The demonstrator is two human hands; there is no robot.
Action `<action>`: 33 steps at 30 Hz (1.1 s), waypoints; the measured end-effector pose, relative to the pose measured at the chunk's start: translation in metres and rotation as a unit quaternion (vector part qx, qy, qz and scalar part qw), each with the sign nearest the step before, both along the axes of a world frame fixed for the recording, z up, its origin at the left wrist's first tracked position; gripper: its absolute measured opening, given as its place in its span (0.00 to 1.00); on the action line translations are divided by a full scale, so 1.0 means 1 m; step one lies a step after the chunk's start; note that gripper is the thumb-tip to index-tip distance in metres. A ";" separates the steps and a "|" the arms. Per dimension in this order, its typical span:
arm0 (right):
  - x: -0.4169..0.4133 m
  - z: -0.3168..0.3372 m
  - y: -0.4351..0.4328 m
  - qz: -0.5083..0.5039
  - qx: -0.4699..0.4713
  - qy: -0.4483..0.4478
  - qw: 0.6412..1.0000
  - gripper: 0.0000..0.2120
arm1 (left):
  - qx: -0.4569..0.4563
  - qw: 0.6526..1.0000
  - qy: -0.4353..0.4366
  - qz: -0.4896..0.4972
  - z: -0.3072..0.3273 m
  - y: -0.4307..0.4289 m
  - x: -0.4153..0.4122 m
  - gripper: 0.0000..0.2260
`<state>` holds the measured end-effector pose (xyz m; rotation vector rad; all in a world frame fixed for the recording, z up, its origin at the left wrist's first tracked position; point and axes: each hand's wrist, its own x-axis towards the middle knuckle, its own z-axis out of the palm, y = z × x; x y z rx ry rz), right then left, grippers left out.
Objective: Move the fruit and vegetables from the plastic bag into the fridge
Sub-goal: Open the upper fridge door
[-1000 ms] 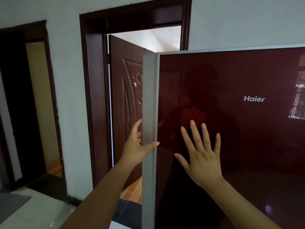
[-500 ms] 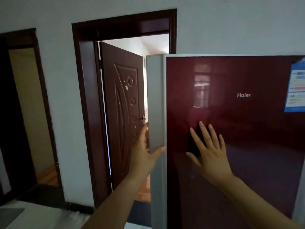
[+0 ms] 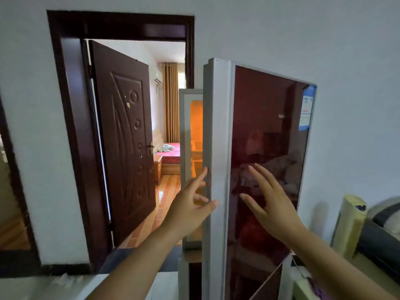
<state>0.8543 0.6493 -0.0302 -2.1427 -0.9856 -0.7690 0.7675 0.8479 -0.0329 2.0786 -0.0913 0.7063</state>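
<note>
The fridge door (image 3: 266, 148) is dark red glass with a grey side edge, and it stands ajar. Left of that edge shows a strip of the orange-lit fridge interior (image 3: 195, 135). My left hand (image 3: 190, 208) is at the door's grey edge with fingers spread and the thumb touching the edge. My right hand (image 3: 270, 204) is held flat with straight fingers against or just off the red front; I cannot tell whether it touches. Both hands hold nothing. No plastic bag, fruit or vegetables can be made out.
A brown room door (image 3: 123, 137) stands open on the left, leading to a bedroom with an orange tiled floor. A second red fridge panel (image 3: 268, 282) angles out below the upper one. A pale yellow cylinder (image 3: 348, 224) and a dark appliance (image 3: 381, 237) stand at the right.
The fridge door has swung away from me toward the fridge body and now looks much narrower. Both hands have followed it, and the right palm has lifted from flat on the glass.
</note>
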 end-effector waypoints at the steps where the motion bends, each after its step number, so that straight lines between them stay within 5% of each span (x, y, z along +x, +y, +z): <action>1: -0.007 0.003 -0.006 -0.002 0.001 0.000 1.000 0.32 | 0.006 1.000 0.009 -0.018 0.001 -0.006 -0.005 0.35; 10: -0.040 0.009 -0.061 -0.049 0.015 0.046 0.998 0.30 | 0.121 0.980 0.033 -0.152 0.007 -0.059 -0.027 0.35; 16: -0.058 0.009 -0.113 -0.081 0.044 0.067 0.993 0.31 | 0.059 0.983 -0.164 -0.060 0.008 -0.097 -0.008 0.28; 21: -0.066 0.008 -0.141 -0.064 0.079 0.064 0.993 0.34 | 0.000 0.993 -0.079 -0.083 0.009 -0.139 0.021 0.38; 25: -0.068 0.006 -0.168 -0.047 0.112 0.070 0.990 0.31 | -0.078 0.981 -0.061 -0.167 0.002 -0.173 0.029 0.34; 33: -0.058 0.003 -0.252 -0.042 0.128 0.072 0.988 0.28 | -0.014 0.985 -0.096 -0.143 0.001 -0.252 0.042 0.33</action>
